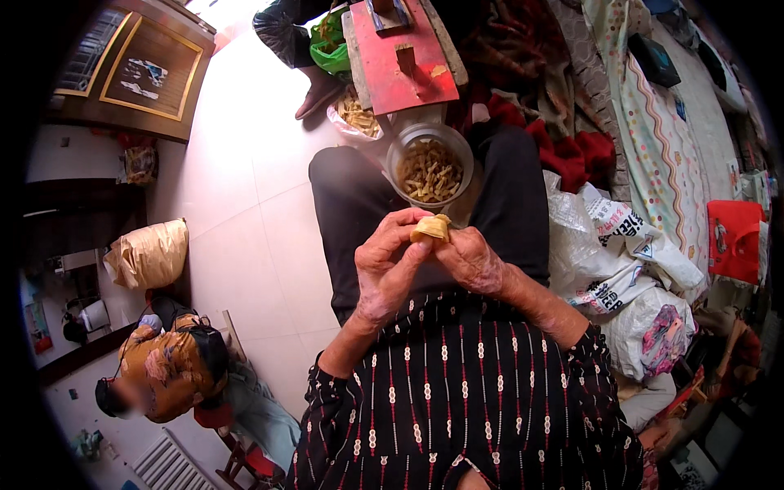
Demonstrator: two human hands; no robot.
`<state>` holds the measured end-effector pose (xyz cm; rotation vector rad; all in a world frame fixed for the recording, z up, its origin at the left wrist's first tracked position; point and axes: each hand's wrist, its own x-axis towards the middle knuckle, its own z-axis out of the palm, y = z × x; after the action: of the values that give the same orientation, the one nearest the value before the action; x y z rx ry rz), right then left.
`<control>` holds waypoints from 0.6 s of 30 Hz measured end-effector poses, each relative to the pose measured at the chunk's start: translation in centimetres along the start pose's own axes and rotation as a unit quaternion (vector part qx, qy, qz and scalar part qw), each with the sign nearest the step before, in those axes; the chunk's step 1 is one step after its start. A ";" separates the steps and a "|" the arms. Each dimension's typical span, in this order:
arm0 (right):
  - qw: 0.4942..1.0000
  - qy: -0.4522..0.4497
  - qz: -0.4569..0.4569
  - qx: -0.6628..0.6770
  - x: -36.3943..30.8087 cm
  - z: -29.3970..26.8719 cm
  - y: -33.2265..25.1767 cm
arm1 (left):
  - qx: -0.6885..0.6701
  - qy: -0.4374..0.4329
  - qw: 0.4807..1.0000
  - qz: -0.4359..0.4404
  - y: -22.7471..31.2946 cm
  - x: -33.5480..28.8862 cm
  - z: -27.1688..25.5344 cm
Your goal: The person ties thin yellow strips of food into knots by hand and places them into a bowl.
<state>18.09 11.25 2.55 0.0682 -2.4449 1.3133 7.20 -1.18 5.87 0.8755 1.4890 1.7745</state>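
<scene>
Between my two hands, above my lap, is a small pale-yellow folded piece (pixel 433 229); its exact kind does not show. The fingers and thumb of my left hand (pixel 387 263) pinch its left side. My right hand (pixel 475 263) is closed on its right side, with some of the fingertips hidden. Just beyond my hands, a round metal pot (pixel 395 173) stands between my knees, holding many yellow-brown, stubby pieces (pixel 429 170).
Past the pot stands a red-topped wooden bench (pixel 390 77) with a small upright block. To its left are a bag of pale strips (pixel 356 114) and a green bag (pixel 330 54). White sacks (pixel 629 245) lie at my right. Another person (pixel 175 359) is at the lower left.
</scene>
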 end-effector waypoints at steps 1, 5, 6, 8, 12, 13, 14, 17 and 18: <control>1.000 -0.010 0.001 -0.008 0.1 -0.2 -0.1 | -0.007 0.007 1.000 -0.005 -0.1 0.0 0.0; 0.997 0.034 -0.021 0.066 0.6 0.1 0.2 | -0.136 0.034 0.990 -0.036 -0.7 0.4 0.2; 0.992 0.024 0.031 0.118 0.5 -0.1 0.0 | -0.167 0.027 0.985 -0.040 -0.8 0.6 0.1; 0.967 0.002 0.133 0.219 0.5 -0.9 -0.8 | -0.223 0.014 0.972 -0.069 -0.8 0.6 -0.2; 0.983 0.017 0.086 0.160 0.9 -1.6 -1.1 | -0.318 -0.007 0.937 -0.146 0.7 0.7 0.4; 0.997 0.032 0.011 0.072 0.9 -1.5 -0.7 | -0.316 -0.024 0.938 -0.140 0.6 0.6 0.3; 0.997 0.045 -0.065 -0.017 1.0 -1.5 -0.4 | -0.316 -0.041 0.939 -0.133 0.6 0.6 0.2; 0.969 0.069 -0.089 -0.222 0.3 -1.5 -0.6 | -0.202 -0.036 0.976 -0.068 0.7 1.3 0.5; 0.970 0.054 -0.080 -0.222 0.3 -1.7 -0.5 | -0.187 -0.030 0.981 -0.043 0.2 1.6 0.4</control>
<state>18.40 12.38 3.88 0.0746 -2.5173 0.6635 6.58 0.36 6.29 0.6560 1.0873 1.8629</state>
